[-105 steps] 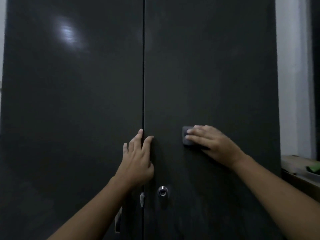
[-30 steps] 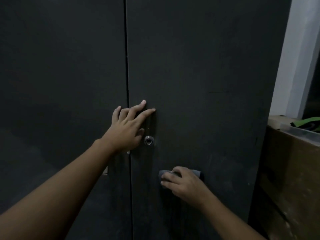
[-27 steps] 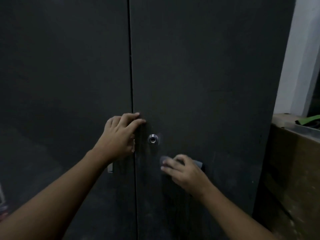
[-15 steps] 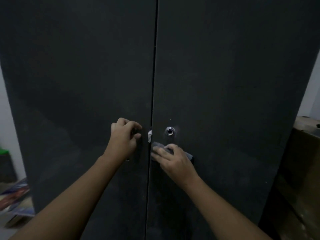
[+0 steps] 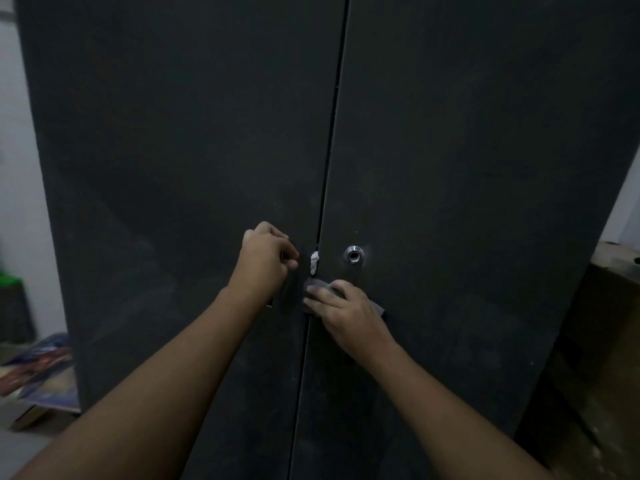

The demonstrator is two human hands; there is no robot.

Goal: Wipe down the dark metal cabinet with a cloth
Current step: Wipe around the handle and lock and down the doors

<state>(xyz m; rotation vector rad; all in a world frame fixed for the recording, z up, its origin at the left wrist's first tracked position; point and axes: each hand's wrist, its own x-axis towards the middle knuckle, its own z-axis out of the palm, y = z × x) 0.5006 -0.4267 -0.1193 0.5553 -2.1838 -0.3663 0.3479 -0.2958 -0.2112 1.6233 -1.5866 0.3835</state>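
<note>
The dark metal cabinet (image 5: pixel 450 140) fills the view, with two tall doors meeting at a centre seam. My right hand (image 5: pixel 346 313) presses a small grey cloth (image 5: pixel 313 285) flat against the doors at the seam, just below the round silver lock (image 5: pixel 353 254). The hand covers most of the cloth. My left hand (image 5: pixel 265 259) is curled with its fingers on the left door's edge, beside a white scrap (image 5: pixel 314 262) stuck in the seam. What its fingers grip is hidden.
A brown wooden unit (image 5: pixel 595 358) stands against the cabinet's right side. Left of the cabinet there is a white wall (image 5: pixel 20 168), a green item (image 5: pixel 10 282) low down, and colourful printed sheets (image 5: pixel 38 372) on the floor.
My right hand slid the cloth from high on the right door down and then left to the seam below the lock. My left hand dropped from flat on the seam to curled on the left door.
</note>
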